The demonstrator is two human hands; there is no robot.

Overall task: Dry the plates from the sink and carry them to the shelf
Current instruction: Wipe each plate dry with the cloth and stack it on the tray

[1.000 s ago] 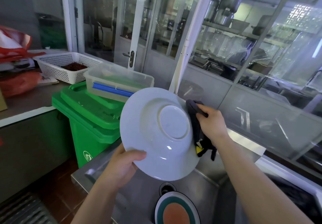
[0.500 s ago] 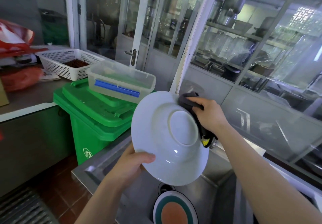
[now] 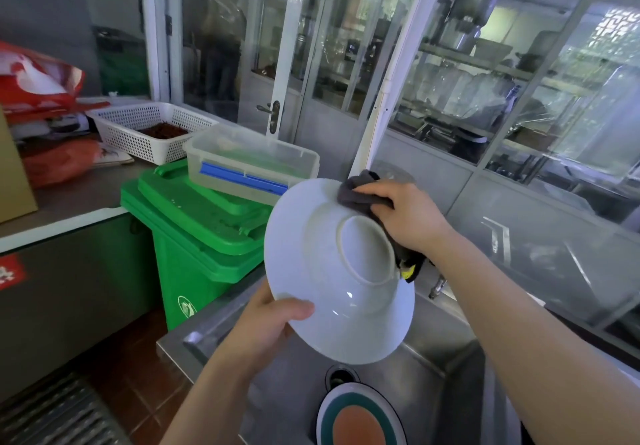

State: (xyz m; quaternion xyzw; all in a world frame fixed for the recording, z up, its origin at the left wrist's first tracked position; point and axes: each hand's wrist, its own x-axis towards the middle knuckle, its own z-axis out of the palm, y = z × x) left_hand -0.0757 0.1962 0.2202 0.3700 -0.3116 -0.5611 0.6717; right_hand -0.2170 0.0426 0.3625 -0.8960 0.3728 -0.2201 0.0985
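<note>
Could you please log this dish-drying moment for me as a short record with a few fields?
held item: white plate, underside toward the camera
left hand: left hand grips the plate's lower rim
right hand: right hand presses a dark cloth on the plate's upper back
below: steel sink with a green and orange plate in it
stage: drying; nothing carried to a shelf yet

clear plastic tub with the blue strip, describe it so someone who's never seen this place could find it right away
Start at the green wheelie bin left of the steel sink. The clear plastic tub sits on the bin's lid. Unlike the white perforated basket behind it on the counter, its walls are see-through and solid, with a blue strip along the near side.
</note>
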